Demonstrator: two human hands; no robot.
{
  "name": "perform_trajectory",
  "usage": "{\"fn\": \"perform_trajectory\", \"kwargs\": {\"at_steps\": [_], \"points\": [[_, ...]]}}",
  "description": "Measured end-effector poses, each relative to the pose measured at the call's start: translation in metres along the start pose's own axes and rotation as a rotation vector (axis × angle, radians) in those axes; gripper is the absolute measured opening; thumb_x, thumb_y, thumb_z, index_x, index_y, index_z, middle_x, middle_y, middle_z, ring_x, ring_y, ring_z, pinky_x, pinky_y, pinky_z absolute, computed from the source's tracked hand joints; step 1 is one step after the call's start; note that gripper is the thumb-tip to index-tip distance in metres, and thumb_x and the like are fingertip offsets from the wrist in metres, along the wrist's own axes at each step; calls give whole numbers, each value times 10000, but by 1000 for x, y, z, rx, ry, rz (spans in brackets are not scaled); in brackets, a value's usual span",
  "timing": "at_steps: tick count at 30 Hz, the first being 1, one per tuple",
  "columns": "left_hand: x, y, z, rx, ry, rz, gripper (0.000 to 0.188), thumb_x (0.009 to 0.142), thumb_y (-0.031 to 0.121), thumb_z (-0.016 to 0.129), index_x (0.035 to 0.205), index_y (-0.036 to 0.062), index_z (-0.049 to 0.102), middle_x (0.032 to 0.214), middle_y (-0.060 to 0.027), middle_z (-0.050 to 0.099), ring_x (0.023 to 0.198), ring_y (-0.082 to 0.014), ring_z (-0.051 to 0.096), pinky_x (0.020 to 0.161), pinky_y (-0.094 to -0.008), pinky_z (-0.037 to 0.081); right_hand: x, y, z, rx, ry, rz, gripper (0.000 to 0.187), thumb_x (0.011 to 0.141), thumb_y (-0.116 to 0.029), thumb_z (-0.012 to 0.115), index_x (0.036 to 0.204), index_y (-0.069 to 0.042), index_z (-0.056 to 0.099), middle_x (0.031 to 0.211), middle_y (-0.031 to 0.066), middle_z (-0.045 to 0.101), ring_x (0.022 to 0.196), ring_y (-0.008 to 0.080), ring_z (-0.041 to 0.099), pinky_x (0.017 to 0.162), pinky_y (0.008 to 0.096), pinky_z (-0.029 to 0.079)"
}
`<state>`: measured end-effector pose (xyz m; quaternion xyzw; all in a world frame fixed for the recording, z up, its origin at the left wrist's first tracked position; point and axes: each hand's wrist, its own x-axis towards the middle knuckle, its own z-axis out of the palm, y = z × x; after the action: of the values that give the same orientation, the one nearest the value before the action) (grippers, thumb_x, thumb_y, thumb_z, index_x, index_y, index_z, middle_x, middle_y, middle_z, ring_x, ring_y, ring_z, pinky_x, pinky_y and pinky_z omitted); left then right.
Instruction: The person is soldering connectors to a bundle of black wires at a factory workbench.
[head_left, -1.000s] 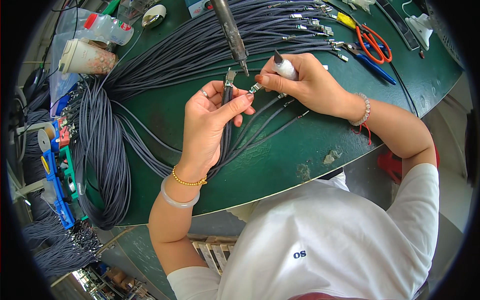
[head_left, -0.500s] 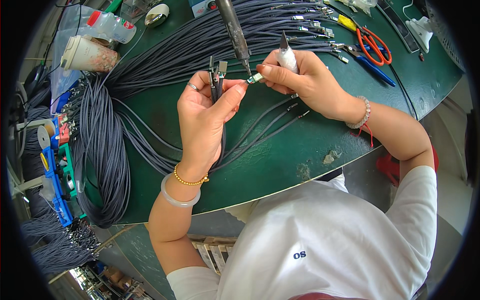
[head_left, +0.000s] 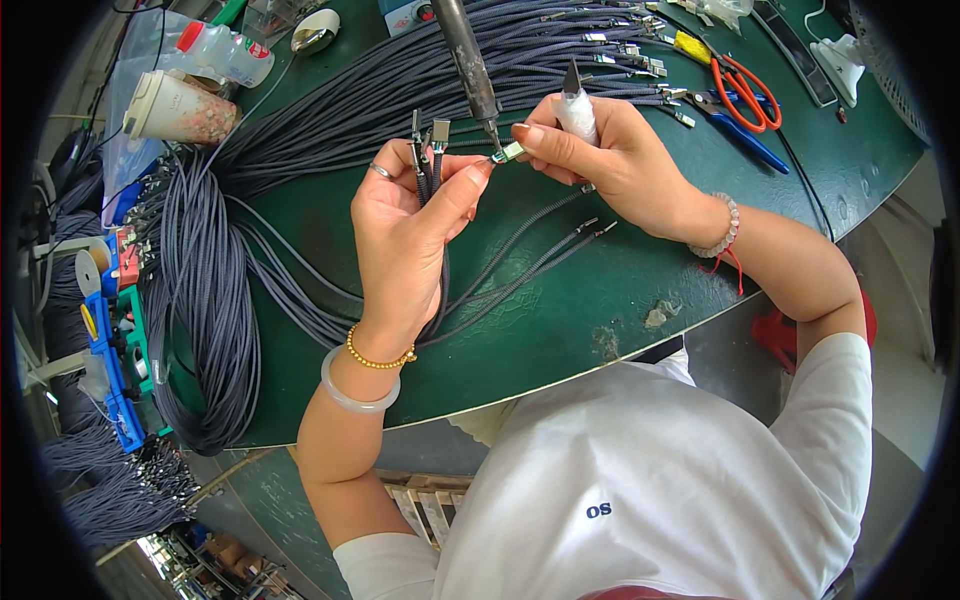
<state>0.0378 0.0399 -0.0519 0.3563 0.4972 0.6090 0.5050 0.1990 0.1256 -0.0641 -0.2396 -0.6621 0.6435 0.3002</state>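
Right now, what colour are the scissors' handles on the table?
Orange-red; the scissors show best in the head view, at the table's far right.

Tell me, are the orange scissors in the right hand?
No, the scissors lie on the green table beyond the right hand, which holds a small white bottle.

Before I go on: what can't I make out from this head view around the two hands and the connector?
- Connector: too small; its contacts do not show.
- Iron tip: whether it touches the connector is unclear.
- White tool in the right hand: lower part hidden by the fingers.
- Cables in the left hand: the palm hides the grip.
- Cable bundle: lower end runs off the green table.
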Motion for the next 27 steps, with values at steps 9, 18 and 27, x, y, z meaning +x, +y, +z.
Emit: {"fn": "perform_trajectory", "kwargs": {"at_steps": [9, 18, 27], "points": [[1, -1, -2, -14, -21, 19, 207, 743, -31, 621, 817, 34, 439, 817, -115, 603, 596, -57, 501, 475, -153, 357, 0, 0, 0, -11, -1, -8, 225, 871, -230, 526, 791, -19, 530, 647, -16, 476, 568, 37, 398, 495, 187, 309], [2, -1, -2, -4, -15, 13, 196, 740, -32, 621, 802, 35, 447, 809, -109, 601, 583, -56, 494, 466, -156, 348, 0, 4, 1, -108, 34, -114, 237, 866, -232, 536, 769, -15, 539, 629, -19, 475, 562, 37, 400, 490, 193, 310], [1, -1, -3, 8, 7, -15, 202, 740, -25, 622, 818, 34, 446, 816, -111, 603, 593, -55, 493, 474, -161, 349, 1, 5, 2, -83, 35, -71, 237, 854, -242, 555, 778, -17, 554, 634, -24, 484, 567, 30, 407, 483, 187, 312]]}}
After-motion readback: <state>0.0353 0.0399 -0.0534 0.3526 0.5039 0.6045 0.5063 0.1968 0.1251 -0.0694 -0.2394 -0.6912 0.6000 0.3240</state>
